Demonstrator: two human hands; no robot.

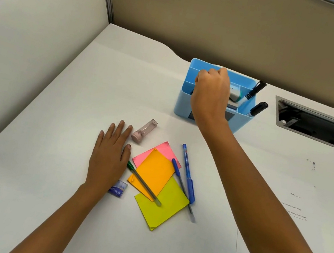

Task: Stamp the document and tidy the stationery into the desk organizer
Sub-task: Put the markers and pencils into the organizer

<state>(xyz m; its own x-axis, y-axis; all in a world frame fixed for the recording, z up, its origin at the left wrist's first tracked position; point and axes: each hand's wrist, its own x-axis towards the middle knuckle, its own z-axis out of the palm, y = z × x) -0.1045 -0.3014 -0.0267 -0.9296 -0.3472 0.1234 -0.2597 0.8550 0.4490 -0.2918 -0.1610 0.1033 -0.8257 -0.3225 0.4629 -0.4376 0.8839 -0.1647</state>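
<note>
Two black markers stand in the desk organizer. In front of it, sticky notes and pens remain loose. The right hand curls above its compartments, grasp undeterminable. The left hand lies flat on the counter. Tidying judged partway complete.

Left hand: centre-left of the frame, palm down and flat, four fingers straight and slightly fanned, thumb out to the side.
Left forearm: bare, rising from the lower left edge.
Right hand: upper centre, back toward the camera, fingers curled under (whether they hold anything cannot be seen).
Right forearm: bare, stretched out from the lower right corner.
</note>
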